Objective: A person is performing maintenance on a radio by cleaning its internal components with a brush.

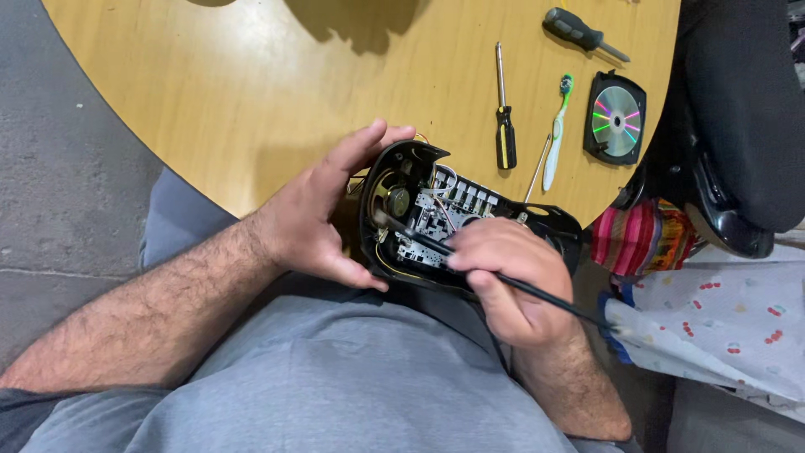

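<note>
Two hands are occupied with an opened black player housing (470, 243), which is held at the near edge of the round wooden table (251, 92), above the lap. The left hand (323, 214) is wrapped around the housing's rounded end, fingers curled over the rim and thumb pressed against the underside. The right hand (507, 281) is closed in a pen-like pinch on a thin black brush (470, 264), whose pale tip is laid beside the round speaker (394, 200) inside. By the look of it, the exposed circuit board (449, 214) is being brushed; short, light strokes clear of the fine wires would be called for.

Farther out on the table, a yellow-and-black screwdriver (504, 117), a green-and-white toothbrush (557, 134), a grey-handled screwdriver (580, 32) and a disc in its black tray (616, 120) are laid well apart from the hands. No labels or packages can be made out.
</note>
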